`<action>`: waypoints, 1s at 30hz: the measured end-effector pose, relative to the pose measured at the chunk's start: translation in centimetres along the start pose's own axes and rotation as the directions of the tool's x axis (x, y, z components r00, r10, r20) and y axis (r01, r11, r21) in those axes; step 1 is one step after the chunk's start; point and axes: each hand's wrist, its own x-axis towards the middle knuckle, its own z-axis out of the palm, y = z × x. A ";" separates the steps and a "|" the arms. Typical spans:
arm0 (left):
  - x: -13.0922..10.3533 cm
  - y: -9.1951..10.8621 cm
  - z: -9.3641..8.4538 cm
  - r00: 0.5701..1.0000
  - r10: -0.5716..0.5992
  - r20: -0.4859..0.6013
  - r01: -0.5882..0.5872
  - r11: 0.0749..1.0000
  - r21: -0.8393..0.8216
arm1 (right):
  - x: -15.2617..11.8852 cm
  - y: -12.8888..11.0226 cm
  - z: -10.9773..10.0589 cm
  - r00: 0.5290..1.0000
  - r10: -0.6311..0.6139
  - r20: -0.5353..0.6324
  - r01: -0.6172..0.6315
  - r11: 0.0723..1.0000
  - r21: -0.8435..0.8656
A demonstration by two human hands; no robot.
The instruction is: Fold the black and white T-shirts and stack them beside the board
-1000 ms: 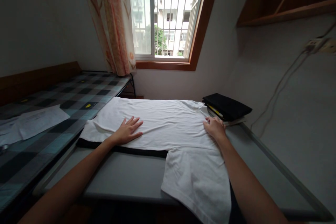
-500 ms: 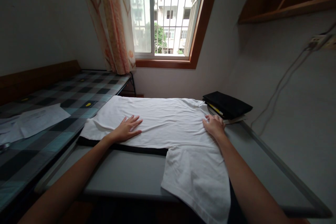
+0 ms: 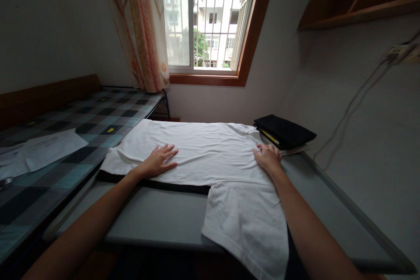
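A white short-sleeved T-shirt (image 3: 210, 140) lies spread sideways on a grey table, lightly creased. One sleeve (image 3: 246, 223) hangs over the table's front edge. Black cloth (image 3: 177, 187) shows as a strip beneath the shirt's near side. My left hand (image 3: 159, 160) rests flat on the shirt's lower half, fingers spread. At the collar end, my right hand (image 3: 268, 157) touches the fabric with its fingers apart and slightly bent; part of the collar is hidden beneath it.
A black folder or case (image 3: 285, 131) sits on papers at the table's back right. The grey table (image 3: 157, 214) adjoins a bed with a checked mattress (image 3: 68, 118) on the left, where paper sheets (image 3: 52, 148) lie. Cables (image 3: 351, 107) run down the right wall.
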 end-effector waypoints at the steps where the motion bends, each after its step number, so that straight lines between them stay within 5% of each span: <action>1: 0.0 0.0 0.0 1.000 0.000 0.005 0.000 1.000 0.002 | 0.0 0.0 0.0 1.000 -0.001 -0.001 0.001 1.000 0.001; 24: 0.0 0.3 -0.3 1.000 0.001 0.028 -0.002 1.000 0.023 | -0.1 0.1 -0.2 1.000 -0.011 -0.008 0.011 1.000 0.013; 30: -0.6 -2.5 -0.4 0.983 -0.162 -0.088 0.173 0.976 0.135 | -1.2 -1.0 -0.4 0.987 -0.098 0.127 0.110 0.990 -0.090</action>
